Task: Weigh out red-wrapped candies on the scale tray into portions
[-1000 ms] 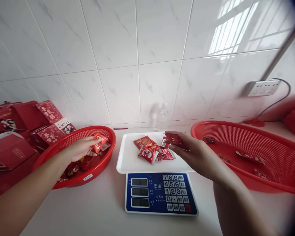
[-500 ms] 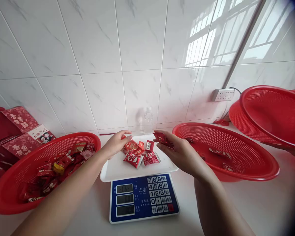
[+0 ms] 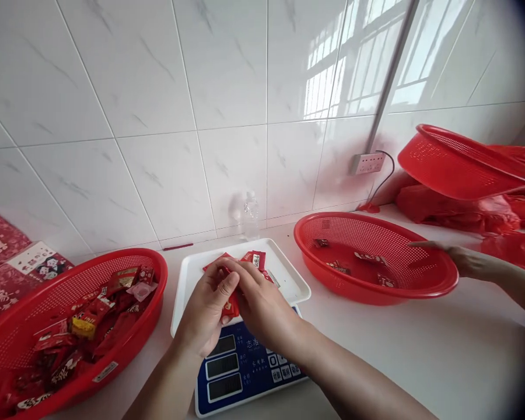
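Observation:
My left hand (image 3: 207, 306) and my right hand (image 3: 260, 303) meet over the white tray (image 3: 289, 279) of the blue scale (image 3: 240, 370). Both hands are cupped together around a bunch of red candy packets (image 3: 231, 304), with the fingers closed on them. A few more red packets (image 3: 256, 259) lie on the tray just behind my fingers. The red basket (image 3: 17, 356) to my left holds many red and gold packets. The red basket (image 3: 424, 286) to my right holds a few loose packets.
Another person's hand (image 3: 464, 259) rests on the right basket's rim. A tilted red basket (image 3: 455, 169) sits at the far right above red plastic bags (image 3: 459, 213). Red gift boxes (image 3: 13, 268) stand at the far left. A clear bottle (image 3: 250, 217) and a wall socket (image 3: 367, 163) are by the tiled wall.
My left hand came from the left basket to the tray. Both hands closed together over the packets on the scale. Another person's hand reached the right basket. The view shifted right.

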Available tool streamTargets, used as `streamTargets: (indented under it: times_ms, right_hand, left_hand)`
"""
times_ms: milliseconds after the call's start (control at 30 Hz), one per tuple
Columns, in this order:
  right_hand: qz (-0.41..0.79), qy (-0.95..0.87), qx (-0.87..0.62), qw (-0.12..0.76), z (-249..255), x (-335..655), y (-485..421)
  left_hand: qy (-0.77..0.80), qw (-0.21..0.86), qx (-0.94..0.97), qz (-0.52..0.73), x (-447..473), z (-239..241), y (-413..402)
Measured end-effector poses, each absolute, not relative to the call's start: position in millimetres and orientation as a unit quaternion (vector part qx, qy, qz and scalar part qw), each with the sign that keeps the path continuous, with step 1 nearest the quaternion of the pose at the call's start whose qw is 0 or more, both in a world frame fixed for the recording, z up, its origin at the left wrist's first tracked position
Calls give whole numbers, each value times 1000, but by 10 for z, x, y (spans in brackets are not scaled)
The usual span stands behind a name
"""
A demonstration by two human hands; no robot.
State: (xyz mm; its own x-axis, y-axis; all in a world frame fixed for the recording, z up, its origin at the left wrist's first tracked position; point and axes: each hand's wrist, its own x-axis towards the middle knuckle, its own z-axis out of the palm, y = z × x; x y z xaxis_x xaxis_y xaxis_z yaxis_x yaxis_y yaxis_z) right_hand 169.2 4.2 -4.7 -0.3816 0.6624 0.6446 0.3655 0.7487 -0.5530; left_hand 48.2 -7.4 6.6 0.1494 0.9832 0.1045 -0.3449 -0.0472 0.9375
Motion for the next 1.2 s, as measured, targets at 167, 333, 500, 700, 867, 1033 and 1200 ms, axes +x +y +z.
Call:
streamTargets:
  times_ms: [167,333,500,700,867,1033,1200]
  right_hand:
    - [194,-840,-294,414,-1,1815,82]
    - [165,-826,-426,330,189,2225,188]
    - [139,-881,-416,178,118,2314,333]
    - [105,-873,-445,169,-123,2222,565]
    - [116,-861,-425,255,-121,2112,493]
    - [183,-902,-347,178,-128,1833,344]
    - [177,-926,-313,119,-159,1805,381]
  left_hand:
    - [317,627,358,615,291,105,-21]
    - [194,723,156,644,-124,315,43]
    - [116,744,101,651,-324,373,53]
    - [115,755,64,642,-316,399,13]
    - [101,761,68,638,-327,420,-28]
    - [109,755,77,642,-331,423,-36]
    - [112,760,77,636,-311,443,-67]
